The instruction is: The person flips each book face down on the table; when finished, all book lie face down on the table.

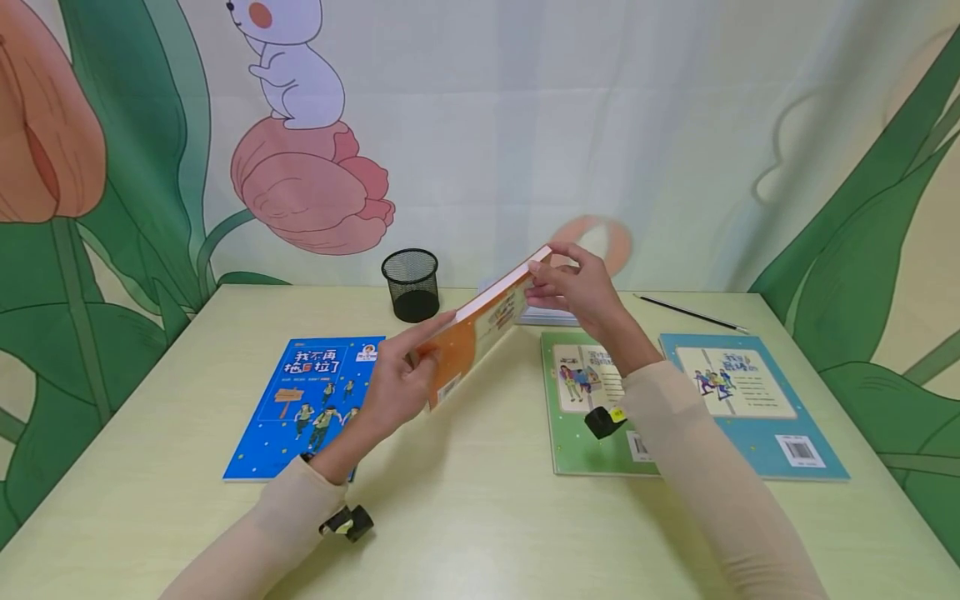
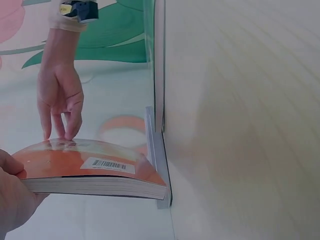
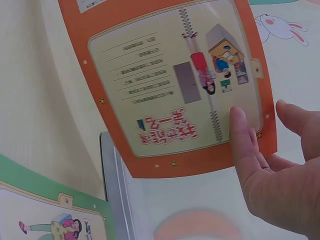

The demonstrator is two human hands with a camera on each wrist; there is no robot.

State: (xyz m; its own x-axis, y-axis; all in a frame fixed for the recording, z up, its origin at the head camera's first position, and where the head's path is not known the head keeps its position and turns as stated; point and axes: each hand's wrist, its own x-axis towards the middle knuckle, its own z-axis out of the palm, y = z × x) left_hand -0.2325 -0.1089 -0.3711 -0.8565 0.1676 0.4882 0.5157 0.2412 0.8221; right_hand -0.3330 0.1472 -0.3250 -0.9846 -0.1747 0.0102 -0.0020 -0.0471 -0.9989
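Observation:
An orange book (image 1: pixel 459 346) with a pale panel on its cover is held up tilted above the middle of the table. My left hand (image 1: pixel 396 382) grips its lower left end, thumb on the cover side. At the raised right end, my right hand (image 1: pixel 588 292) pinches a corner between thumb and fingers. The right wrist view shows the cover (image 3: pixel 150 95) with a drawing and lines of print, its orange border near the right hand's fingers (image 3: pixel 242 135). In the left wrist view, a barcode (image 2: pixel 107 165) and the page edges (image 2: pixel 100 187) face the camera.
A blue book (image 1: pixel 300 408) lies at left. Green (image 1: pixel 585 446) and light-blue (image 1: pixel 750 433) books lie at right, the green one partly under the right arm. Behind stand a black mesh pencil cup (image 1: pixel 415 292) and a flat grey object (image 1: pixel 551 317), partly hidden. A pencil (image 1: pixel 690 313) lies at back right.

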